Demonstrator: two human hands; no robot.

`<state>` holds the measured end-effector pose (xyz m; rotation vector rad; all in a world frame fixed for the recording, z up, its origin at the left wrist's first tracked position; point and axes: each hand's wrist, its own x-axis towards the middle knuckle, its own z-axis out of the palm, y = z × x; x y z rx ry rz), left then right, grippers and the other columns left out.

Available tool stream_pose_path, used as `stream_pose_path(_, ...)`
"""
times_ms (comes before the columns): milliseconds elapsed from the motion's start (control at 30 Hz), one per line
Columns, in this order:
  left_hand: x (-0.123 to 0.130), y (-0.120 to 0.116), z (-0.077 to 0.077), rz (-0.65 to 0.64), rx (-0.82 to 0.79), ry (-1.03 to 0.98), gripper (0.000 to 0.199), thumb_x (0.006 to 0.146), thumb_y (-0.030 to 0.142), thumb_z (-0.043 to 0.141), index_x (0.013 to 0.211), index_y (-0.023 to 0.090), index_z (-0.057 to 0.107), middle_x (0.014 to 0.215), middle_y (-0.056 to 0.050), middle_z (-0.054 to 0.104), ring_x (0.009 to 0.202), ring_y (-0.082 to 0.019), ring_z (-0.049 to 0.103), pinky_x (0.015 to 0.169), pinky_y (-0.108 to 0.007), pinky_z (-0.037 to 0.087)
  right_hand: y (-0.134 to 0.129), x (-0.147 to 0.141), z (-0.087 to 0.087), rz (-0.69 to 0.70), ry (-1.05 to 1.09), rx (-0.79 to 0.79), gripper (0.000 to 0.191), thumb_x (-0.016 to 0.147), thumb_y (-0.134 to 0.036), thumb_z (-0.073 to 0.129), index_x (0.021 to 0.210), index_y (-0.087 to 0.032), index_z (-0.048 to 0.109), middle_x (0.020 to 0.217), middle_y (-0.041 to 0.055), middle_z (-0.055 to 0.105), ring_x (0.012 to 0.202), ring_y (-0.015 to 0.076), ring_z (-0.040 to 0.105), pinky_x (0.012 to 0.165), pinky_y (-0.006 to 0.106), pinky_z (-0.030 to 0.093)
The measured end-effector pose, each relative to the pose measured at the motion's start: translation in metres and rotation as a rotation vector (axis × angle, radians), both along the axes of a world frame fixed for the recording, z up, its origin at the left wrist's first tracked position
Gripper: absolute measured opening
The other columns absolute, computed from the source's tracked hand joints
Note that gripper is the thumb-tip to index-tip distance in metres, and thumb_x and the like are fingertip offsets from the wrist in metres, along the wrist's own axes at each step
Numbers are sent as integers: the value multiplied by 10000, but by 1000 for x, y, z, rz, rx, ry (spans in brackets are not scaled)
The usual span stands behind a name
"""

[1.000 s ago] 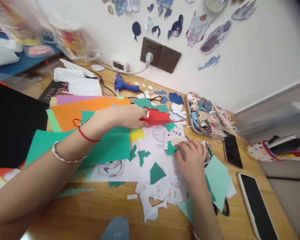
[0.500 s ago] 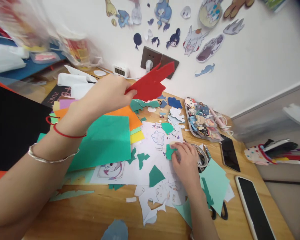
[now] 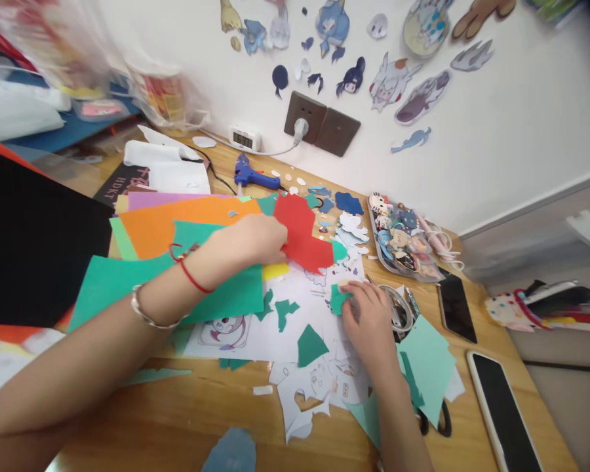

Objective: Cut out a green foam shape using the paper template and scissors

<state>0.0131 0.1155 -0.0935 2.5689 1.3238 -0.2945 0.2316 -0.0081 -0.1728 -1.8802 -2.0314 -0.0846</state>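
My left hand (image 3: 253, 240) pinches the left edge of a jagged red felt piece (image 3: 302, 233), which lies low over the fanned coloured sheets and the white printed paper (image 3: 295, 308). My right hand (image 3: 371, 314) rests on that white paper with its fingertips on a small green cut-out (image 3: 338, 299). A large green sheet (image 3: 128, 278) and an orange sheet (image 3: 177, 219) lie under my left forearm. Green scraps (image 3: 309, 342) are scattered on the paper between my hands.
A blue glue gun (image 3: 250, 175) lies near the wall socket (image 3: 302, 115). A tray of stickers (image 3: 400, 239) sits at the right, with two phones (image 3: 504, 410) beyond it. Black scissors (image 3: 440, 419) lie under mint paper (image 3: 430, 364). A black sheet (image 3: 29, 249) covers the left.
My left hand has brought the red felt piece down from up in front of the wall socket to just above the sheets. My right hand has stayed on the green cut-out.
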Motion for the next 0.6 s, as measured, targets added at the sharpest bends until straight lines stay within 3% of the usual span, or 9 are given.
stream_pose_path(167,21,-18,-2,45,-108,245,477,793,266,585,1228,171,413,1251,-117,424,1090,-278,455,849,-478,433,0,1,-1,11,0,-13,229,771,-145,441,941,-173,592,1030,59,599,1030,237,457,942,418,337)
stream_pose_path(367,29,-22,-15,109,-57,294,619,798,269,580,1328,223,265,1366,-125,269,1194,-338,334,910,-557,364,1,2,-2,21,7,-28,223,763,-144,449,938,-169,584,1013,66,597,998,237,476,917,411,345)
stream_pose_path(467,35,-23,-20,146,-8,260,541,834,254,529,1316,215,287,1345,-124,309,1163,-316,383,889,-537,392,1,2,-2,18,17,-24,221,760,-139,447,935,-170,579,1008,69,597,990,235,482,905,405,348)
stream_pose_path(600,29,-19,-12,91,-24,170,390,862,209,474,1242,159,399,1189,-116,486,1044,-254,501,842,-476,438,1,2,-2,19,32,-19,222,758,-135,440,928,-185,573,1009,64,594,989,231,483,901,400,344)
